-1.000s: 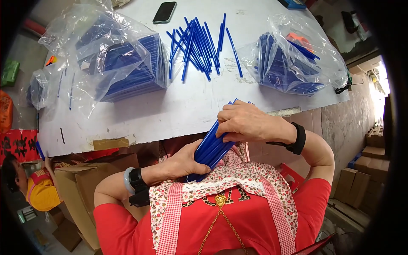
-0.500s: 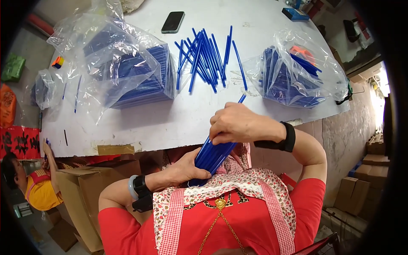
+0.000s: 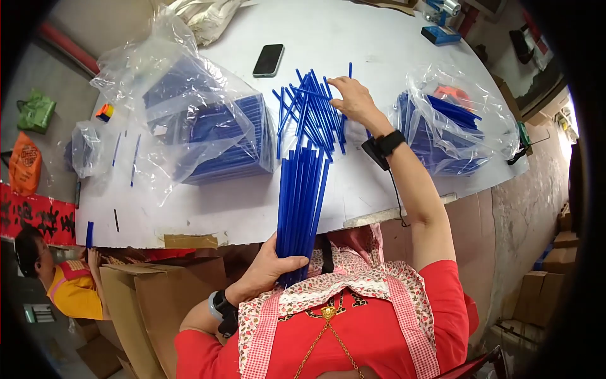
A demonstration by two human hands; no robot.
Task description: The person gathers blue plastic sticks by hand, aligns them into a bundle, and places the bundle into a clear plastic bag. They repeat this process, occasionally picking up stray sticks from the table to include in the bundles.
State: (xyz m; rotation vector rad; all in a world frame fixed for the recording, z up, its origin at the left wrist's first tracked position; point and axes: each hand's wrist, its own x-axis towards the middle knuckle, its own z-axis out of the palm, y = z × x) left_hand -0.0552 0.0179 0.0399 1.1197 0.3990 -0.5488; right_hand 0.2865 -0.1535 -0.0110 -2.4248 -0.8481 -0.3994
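My left hand (image 3: 270, 268) is closed round the lower part of a bundle of long blue plastic tubes (image 3: 298, 208), held nearly upright in front of my apron. The tops of the bundle reach over the table edge. My right hand (image 3: 355, 104) is stretched over the table, fingers apart, at the right side of a loose pile of blue tubes (image 3: 315, 120). One tube (image 3: 309, 93) lies crosswise on the pile, its end by my right thumb. Whether the thumb touches it cannot be made out.
Clear plastic bags of stacked blue tubes stand left (image 3: 233, 136) and right (image 3: 442, 142) of the pile. Behind are a phone (image 3: 269, 60) and a blue box (image 3: 440, 35). Cardboard boxes (image 3: 164, 290) and a person in yellow (image 3: 74, 287) are at lower left.
My right hand has left the bundle and reached forward to the loose pile. The bundle in my left hand has swung more upright. The crosswise tube now lies on the pile.
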